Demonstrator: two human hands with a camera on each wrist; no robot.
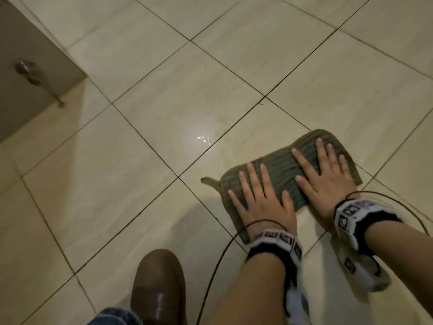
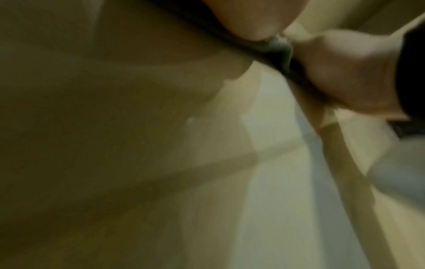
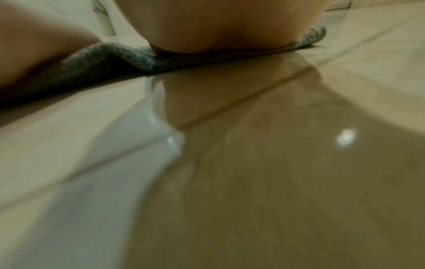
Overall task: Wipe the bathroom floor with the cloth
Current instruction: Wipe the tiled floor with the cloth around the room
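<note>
A grey-green ribbed cloth (image 1: 278, 171) lies flat on the beige tiled floor (image 1: 187, 102) at the right of the head view. My left hand (image 1: 260, 198) presses on its near left part with fingers spread and straight. My right hand (image 1: 323, 170) presses flat on its far right part, fingers also spread. In the right wrist view the heel of my right hand (image 3: 220, 29) bears down on the cloth's edge (image 3: 103, 56). The left wrist view is blurred; it shows a dark bit of cloth (image 2: 279, 49) under my left hand (image 2: 255, 20), with my right hand (image 2: 345, 69) beside it.
A small wet glint (image 1: 203, 138) shines on the tile left of the cloth. A beige cabinet (image 1: 28, 73) with a metal handle (image 1: 30, 71) stands at the far left. My brown shoe (image 1: 158, 287) is planted near the bottom edge. Thin cables (image 1: 218, 261) trail from both wristbands.
</note>
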